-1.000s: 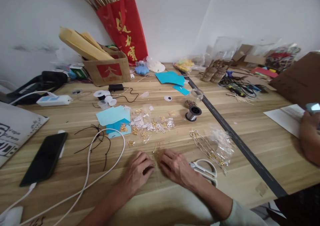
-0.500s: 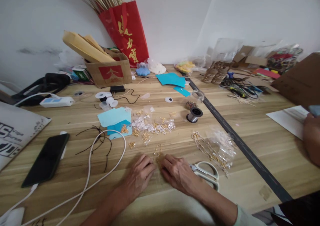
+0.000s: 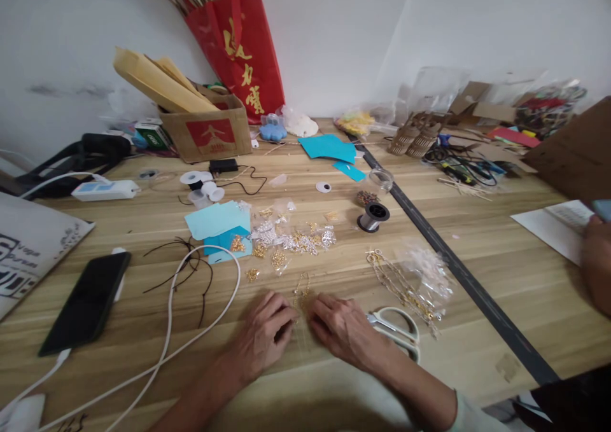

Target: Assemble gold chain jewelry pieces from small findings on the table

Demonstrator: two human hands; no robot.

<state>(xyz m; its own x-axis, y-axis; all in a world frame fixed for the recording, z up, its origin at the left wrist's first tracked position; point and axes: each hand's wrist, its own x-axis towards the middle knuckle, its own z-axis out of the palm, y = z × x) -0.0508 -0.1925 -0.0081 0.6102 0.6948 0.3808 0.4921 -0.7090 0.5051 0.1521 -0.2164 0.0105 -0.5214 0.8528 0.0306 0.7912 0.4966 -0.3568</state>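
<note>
My left hand rests on the wooden table with curled fingers, thumb and forefinger together at the tips. Across a narrow gap my right hand lies knuckles up, its fingers bent and pressed to the tabletop. What either hand pinches is too small to make out. Between them, just beyond the fingertips, is a thin gold chain; faint clear strands run down the gap. Cream-handled scissors lie beside my right wrist, partly hidden by it. Ahead are small piles of gold findings and silver rings.
A beaded chain and plastic bags lie to the right, with a wire spool behind. On the left are a white cable, a phone and blue sheets. Another person's hand is at far right.
The view has shifted slightly. My left hand's thumb and forefinger have formed a rounder gap behind their tips. My right hand stays nearly where it was.
</note>
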